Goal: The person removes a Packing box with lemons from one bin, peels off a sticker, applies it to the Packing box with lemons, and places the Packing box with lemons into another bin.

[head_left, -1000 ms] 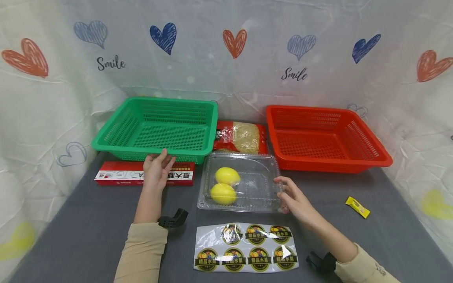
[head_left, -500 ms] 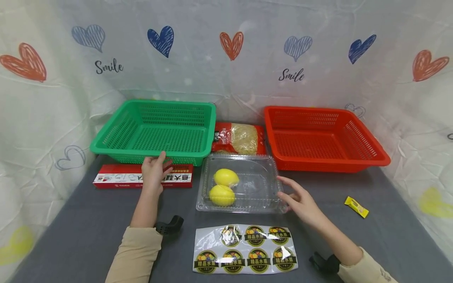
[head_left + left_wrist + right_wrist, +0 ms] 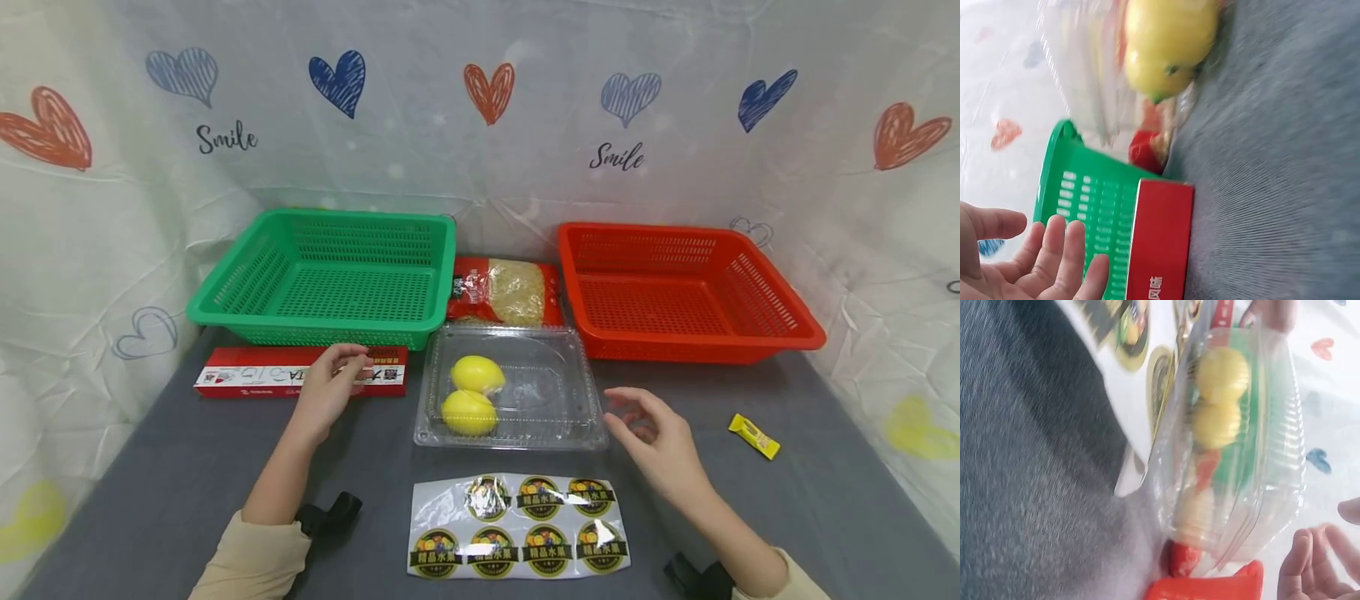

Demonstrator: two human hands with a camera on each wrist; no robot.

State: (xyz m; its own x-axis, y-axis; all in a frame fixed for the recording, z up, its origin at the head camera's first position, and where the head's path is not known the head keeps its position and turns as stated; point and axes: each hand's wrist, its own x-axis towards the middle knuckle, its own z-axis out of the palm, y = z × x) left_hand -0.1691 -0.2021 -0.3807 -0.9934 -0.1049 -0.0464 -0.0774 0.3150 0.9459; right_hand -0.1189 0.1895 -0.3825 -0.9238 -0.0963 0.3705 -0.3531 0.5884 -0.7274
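Two lemons (image 3: pixel 469 412) lie at the left side inside a clear plastic clamshell box (image 3: pixel 542 400) with its lid down. My right hand (image 3: pixel 656 437) is just off the box's right edge, fingers loosely bent and holding nothing. Over the red and white carton (image 3: pixel 251 372) hovers my left hand (image 3: pixel 330 387), its fingers relaxed and nothing in them. In the left wrist view the left fingers (image 3: pixel 1054 256) spread in front of the green basket (image 3: pixel 1100 187). A sheet of round fruit stickers (image 3: pixel 519 527) lies in front of the box.
The green basket stands at the back left, a red basket (image 3: pixel 690 292) at the back right. Between them is a red bag of pale dry food (image 3: pixel 510 292). A small yellow packet (image 3: pixel 754 437) lies on the grey cloth at right.
My right hand has come away from the box's right edge, toward the right. The left hand has drawn back from the green basket's front rim. The box and lemons stay in place.
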